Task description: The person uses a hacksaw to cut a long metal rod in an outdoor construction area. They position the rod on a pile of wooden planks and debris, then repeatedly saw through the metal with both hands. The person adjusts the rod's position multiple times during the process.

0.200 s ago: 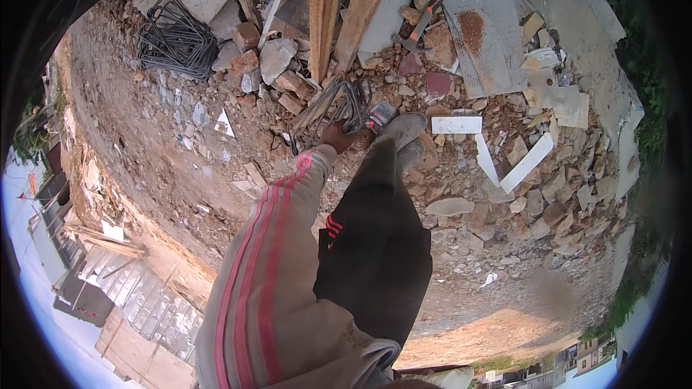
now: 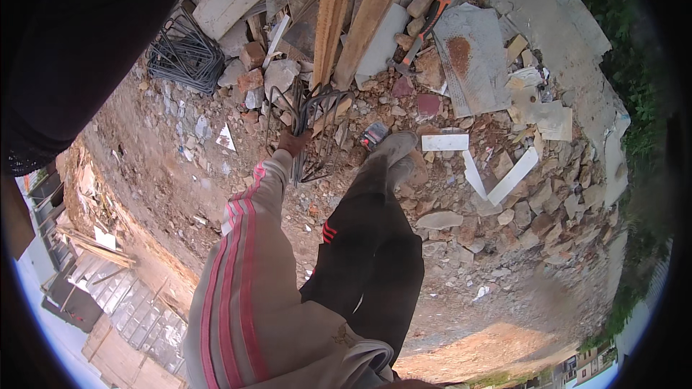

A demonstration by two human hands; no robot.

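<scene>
My left hand (image 2: 294,144) is closed around a bundle of bent steel rebar stirrups (image 2: 306,112). The dark bars spread out above and below my fist, over the rubble. To its right, beside my dusty boots (image 2: 396,148), a small grey and red packet (image 2: 374,135) lies on the ground. My right hand is out of view.
A second stirrup pile (image 2: 186,57) lies at the upper left, near a big dark cloth-like shape (image 2: 79,50). Wooden planks (image 2: 335,21) rise from broken stones. An orange-handled hammer (image 2: 425,32) leans by a grey sheet (image 2: 472,61). White strips (image 2: 445,142) lie right of my boots.
My left hand has moved left, away from the packet, carrying the stirrup bundle, which now stands more upright. The dark shape at the upper left reaches further into view.
</scene>
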